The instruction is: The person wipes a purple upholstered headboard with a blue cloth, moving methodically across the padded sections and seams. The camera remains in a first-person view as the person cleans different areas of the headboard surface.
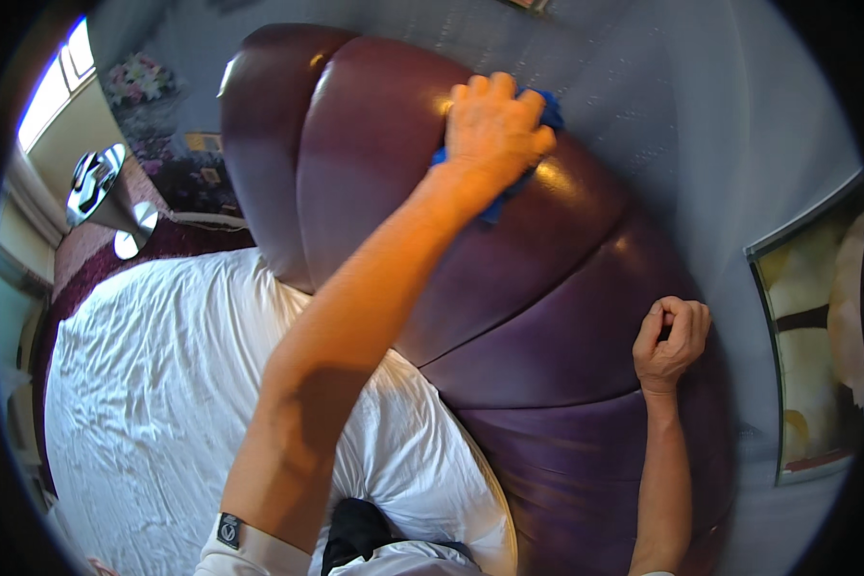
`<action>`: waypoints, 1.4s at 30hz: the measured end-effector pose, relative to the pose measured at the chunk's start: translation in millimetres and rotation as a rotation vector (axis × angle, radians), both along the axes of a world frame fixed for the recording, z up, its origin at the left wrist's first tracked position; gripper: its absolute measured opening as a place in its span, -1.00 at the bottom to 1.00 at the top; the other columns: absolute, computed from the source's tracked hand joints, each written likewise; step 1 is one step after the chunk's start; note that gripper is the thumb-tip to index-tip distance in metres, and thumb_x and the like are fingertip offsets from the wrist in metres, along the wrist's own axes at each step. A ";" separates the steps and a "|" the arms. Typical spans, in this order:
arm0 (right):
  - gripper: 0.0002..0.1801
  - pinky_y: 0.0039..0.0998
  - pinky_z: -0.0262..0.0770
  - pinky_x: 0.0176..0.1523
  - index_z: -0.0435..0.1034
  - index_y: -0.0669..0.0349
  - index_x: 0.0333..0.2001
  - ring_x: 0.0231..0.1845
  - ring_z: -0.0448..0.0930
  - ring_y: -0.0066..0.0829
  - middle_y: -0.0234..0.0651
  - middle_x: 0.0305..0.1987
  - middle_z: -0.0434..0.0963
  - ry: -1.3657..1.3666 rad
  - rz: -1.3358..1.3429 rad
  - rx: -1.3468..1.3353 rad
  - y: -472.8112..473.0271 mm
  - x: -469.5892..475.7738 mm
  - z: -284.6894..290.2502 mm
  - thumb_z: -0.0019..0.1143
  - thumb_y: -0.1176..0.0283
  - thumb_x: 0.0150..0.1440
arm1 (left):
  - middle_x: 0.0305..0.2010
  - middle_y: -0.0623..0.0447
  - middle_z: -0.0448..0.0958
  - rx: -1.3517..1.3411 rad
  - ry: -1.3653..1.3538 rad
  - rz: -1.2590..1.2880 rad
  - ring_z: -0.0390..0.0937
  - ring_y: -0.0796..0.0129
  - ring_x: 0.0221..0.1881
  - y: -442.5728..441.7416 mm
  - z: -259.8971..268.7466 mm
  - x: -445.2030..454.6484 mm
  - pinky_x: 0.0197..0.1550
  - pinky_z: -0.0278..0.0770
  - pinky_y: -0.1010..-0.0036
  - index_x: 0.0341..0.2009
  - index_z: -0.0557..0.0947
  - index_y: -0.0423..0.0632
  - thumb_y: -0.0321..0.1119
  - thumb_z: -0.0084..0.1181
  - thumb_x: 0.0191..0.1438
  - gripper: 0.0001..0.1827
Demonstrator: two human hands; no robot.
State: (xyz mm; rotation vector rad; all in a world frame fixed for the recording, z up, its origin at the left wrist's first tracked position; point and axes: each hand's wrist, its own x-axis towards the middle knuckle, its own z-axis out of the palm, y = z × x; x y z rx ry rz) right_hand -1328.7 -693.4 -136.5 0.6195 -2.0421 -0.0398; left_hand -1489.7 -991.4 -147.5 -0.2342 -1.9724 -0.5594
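A padded purple leather headboard [540, 288] with sewn seams curves around the bed in front of me. My left hand [500, 137] presses a blue cloth [500, 209] against its upper part, near the top edge. The cloth shows on both sides of the hand and below the wrist; its middle is hidden under the palm. Further right, my right hand [671, 342] is in front of the headboard's outer part, fingers curled loosely towards the thumb. Nothing shows in it, and whether it touches the leather is unclear.
A white sheet [151, 374] covers the rounded mattress below my arms. Behind the headboard runs a grey wall [619, 86], with a framed picture [806, 345] at right. A shiny side table [101, 187] with objects on top stands at far left, by a dark red carpet [180, 237].
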 end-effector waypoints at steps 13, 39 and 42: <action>-0.94 -0.27 0.27 -0.26 0.39 0.14 -0.38 -0.41 0.36 -0.30 -0.39 -0.46 0.34 -0.004 -0.049 0.017 -3.5 1.0 2.3 0.09 0.46 0.15 | -0.33 -0.09 0.60 -0.041 -0.084 -0.070 0.59 -0.08 -0.18 -28.0 9.6 -21.3 -0.12 0.49 0.04 -0.30 0.74 0.00 -0.02 0.19 0.03 -0.67; -0.94 -0.22 0.26 -0.31 0.41 0.07 -0.40 -0.42 0.42 -0.27 -0.40 -0.46 0.38 0.005 0.000 -0.104 -4.6 -0.3 1.8 0.16 0.44 0.11 | -0.25 -0.11 0.61 0.008 0.001 -0.008 0.56 -0.07 -0.18 -25.5 -1.1 -17.6 -0.11 0.44 0.04 -0.13 0.77 0.06 -0.04 0.23 0.06 -0.64; -0.92 -0.22 0.26 -0.30 0.40 0.06 -0.41 -0.41 0.41 -0.27 -0.40 -0.46 0.38 -0.007 -0.013 -0.097 -8.0 -0.4 5.3 0.16 0.44 0.11 | -0.22 -0.08 0.61 0.009 -0.038 0.013 0.55 -0.05 -0.15 -24.7 -1.0 -16.2 -0.08 0.43 0.04 -0.11 0.76 0.08 -0.05 0.19 0.07 -0.65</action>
